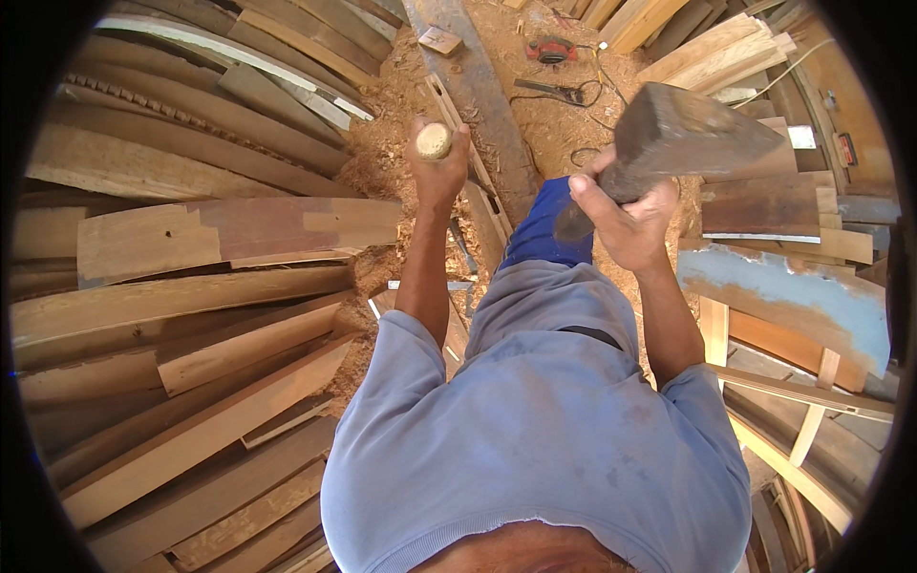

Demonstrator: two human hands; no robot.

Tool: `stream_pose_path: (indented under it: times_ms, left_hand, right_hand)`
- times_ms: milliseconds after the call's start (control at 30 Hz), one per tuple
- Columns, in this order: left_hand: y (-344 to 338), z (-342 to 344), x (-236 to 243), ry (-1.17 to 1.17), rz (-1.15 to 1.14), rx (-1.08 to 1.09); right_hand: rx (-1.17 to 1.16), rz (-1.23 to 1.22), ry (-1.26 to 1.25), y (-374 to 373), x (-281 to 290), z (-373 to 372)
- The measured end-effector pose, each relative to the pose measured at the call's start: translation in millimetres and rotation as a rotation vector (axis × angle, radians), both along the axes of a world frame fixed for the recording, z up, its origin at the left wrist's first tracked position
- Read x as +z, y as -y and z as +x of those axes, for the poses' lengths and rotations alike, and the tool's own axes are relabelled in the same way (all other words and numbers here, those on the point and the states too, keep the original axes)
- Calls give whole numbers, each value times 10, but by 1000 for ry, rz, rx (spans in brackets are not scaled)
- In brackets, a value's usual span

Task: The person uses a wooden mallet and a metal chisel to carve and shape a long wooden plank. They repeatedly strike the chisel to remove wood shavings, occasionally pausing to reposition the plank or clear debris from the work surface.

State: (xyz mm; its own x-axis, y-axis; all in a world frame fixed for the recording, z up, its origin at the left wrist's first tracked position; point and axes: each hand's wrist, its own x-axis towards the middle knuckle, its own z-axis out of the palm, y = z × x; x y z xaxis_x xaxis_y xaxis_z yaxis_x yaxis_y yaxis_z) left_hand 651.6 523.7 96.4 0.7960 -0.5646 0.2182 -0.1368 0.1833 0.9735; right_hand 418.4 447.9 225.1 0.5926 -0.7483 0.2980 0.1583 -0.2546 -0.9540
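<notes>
Left hand (441, 177) is wrapped round a pale-topped handle (434, 141) (chisel, maybe, the other end's hidden) by a slotted wood strip (484, 181). Right hand (638, 224) has a wooden mallet (683, 138) up above the shavings-strewn floor (559, 129). Boards (143, 244) stacked both sides, red power tool (551, 50) further off.
</notes>
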Motion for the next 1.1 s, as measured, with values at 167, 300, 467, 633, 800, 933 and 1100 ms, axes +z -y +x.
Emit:
stream_pose_path:
  times_ms: [167,300,467,633,800,933,1100]
  left_hand:
    - [-60,4,-189,81,59,12]
    - [-85,-182,-350,261,39,-27]
    - [-87,-304,-549,270,-25,-115]
    - [6,-180,-434,343,3,-9]
    - [535,560,-744,-154,106,90]
    - [829,784,-1087,-245,211,108]
    - [941,1063,-1365,-320,197,70]
  right_hand:
    - [-12,-2,149,-88,133,24]
    - [-25,-179,31,-52,105,164]
    - [64,-680,-705,289,-331,389]
    - [241,-356,-592,281,-513,492]
    - [215,-83,-223,47,-752,531]
    - [179,117,-319,-108,-872,327]
    - [172,256,-267,-111,-981,263]
